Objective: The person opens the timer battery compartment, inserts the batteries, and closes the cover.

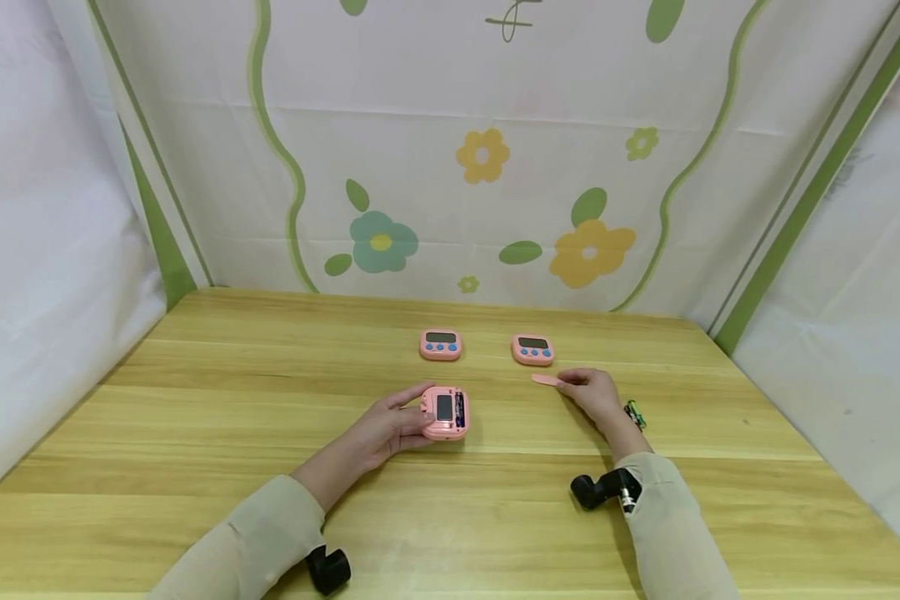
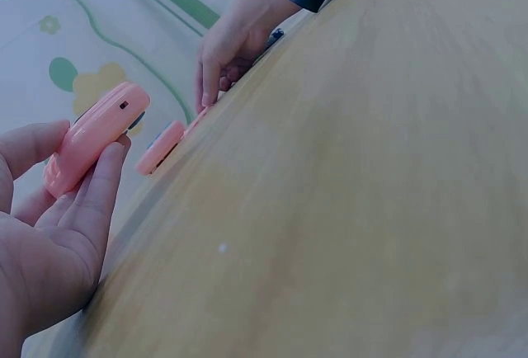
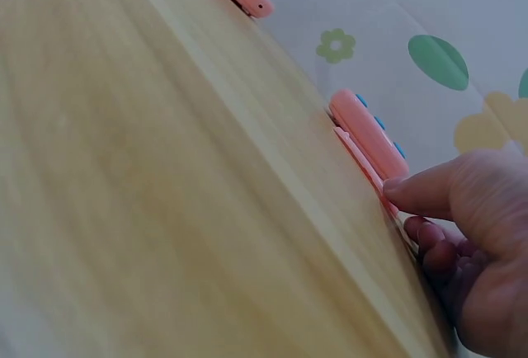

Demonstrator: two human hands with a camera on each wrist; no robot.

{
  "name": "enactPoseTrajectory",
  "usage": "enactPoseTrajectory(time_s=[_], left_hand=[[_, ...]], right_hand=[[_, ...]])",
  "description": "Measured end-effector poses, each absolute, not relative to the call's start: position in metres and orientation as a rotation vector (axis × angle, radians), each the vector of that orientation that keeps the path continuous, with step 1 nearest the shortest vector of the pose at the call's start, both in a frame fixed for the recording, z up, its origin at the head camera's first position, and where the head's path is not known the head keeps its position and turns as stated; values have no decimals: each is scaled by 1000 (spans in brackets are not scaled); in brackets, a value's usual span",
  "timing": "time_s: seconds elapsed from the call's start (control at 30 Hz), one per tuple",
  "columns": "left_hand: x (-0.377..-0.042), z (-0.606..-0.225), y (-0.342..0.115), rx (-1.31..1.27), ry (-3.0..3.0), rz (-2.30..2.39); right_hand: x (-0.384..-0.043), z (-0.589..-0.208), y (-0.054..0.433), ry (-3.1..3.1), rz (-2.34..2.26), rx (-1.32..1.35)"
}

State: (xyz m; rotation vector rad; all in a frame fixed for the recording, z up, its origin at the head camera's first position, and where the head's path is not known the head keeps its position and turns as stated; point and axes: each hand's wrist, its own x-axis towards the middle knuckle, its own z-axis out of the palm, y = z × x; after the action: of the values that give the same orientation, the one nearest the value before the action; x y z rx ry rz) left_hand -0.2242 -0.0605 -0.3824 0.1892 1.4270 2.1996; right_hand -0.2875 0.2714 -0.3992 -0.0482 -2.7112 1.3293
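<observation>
Nearest are the pale left sleeve (image 1: 232,537) and the black wrist camera (image 1: 328,571) beneath it; its bulk could catch the surface (image 1: 450,533) if that arm drops low. Beyond, the left hand (image 1: 390,429) is closed about one side of a pink digital timer (image 1: 429,425), held back-up above the surface. A dark battery (image 1: 460,408) sits uncovered there, so a sharp tilt might tip it out; a loose grip could drop the whole timer. Beside the right wrist lie green batteries (image 1: 634,414), which a sweep of that forearm might set rolling. The right hand (image 1: 592,396) pinches one end of a thin pink battery cover (image 1: 545,380) between fingertips; so slight a hold could let it slip or twist. Just past the cover, the right-hand rear timer (image 1: 532,350) could be nudged by a careless lift; the left-hand rear timer (image 1: 440,344) seems safer, standing farther from that hand.
</observation>
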Motion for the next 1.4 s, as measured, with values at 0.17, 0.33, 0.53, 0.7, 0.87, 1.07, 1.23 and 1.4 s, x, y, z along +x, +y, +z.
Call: enactPoseTrajectory(time_s=[0.17,0.33,0.53,0.7,0.87,1.07,1.23,1.4], left_hand=[[-224,-383,-61,198,1419,2202],[-225,-383,-61,186,1416,2201],[-225,-382,-61,179,1430,2193],[-225,-382,-61,179,1439,2189],[-226,-383,-61,187,1429,2196],[-226,-383,-62,203,1432,2200],[-226,-383,-62,197,1432,2198],[-226,-384,-62,203,1429,2198]], right_hand=[[-287,-400,270,-2729,1268,-32],[-288,-398,268,-2751,1244,-53],[-289,-397,267,-2760,1227,-62],[-287,-398,266,-2737,1258,-23],[-287,-399,267,-2716,1287,-6],[-288,-398,266,-2710,1320,-4],[-286,-395,264,-2684,1461,-13],[-284,-391,258,-2591,1785,40]])
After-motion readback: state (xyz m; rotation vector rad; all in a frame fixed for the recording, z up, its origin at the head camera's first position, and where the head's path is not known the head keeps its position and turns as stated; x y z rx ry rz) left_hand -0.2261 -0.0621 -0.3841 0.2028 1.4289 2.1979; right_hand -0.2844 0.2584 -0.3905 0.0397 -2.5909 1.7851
